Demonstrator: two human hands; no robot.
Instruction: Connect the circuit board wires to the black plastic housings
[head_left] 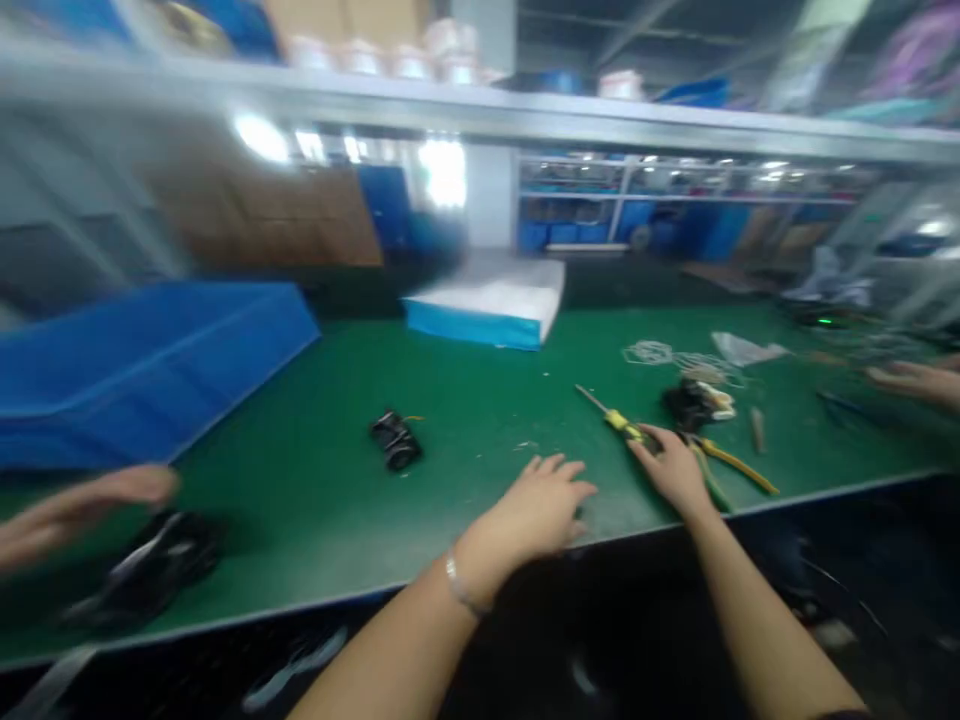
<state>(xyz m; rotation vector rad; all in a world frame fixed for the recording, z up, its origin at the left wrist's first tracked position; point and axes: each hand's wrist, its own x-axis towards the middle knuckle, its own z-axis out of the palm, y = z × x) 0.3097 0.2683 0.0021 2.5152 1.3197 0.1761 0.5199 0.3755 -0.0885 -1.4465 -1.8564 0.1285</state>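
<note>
My left hand (534, 508) is above the green worktop near its front edge, fingers spread and holding nothing. A bracelet (459, 585) circles that wrist. My right hand (673, 472) has its fingers closed round the yellow and black handle of a screwdriver (616, 420), whose shaft points away to the left. Just right of this hand lie pliers (739, 468) with one yellow and one green handle, partly covered by it. Behind them sits a dark lump with pale parts (694, 402), too blurred to name. A small black device with a round end (397, 442) rests left of my left hand.
A blue bin (157, 360) stands at left, and a white and blue box (487, 310) at the back. White cord (675, 358) lies at right. Another person's hand (127, 490) hovers by a black bundle (157, 570); a further hand (915, 382) shows at far right.
</note>
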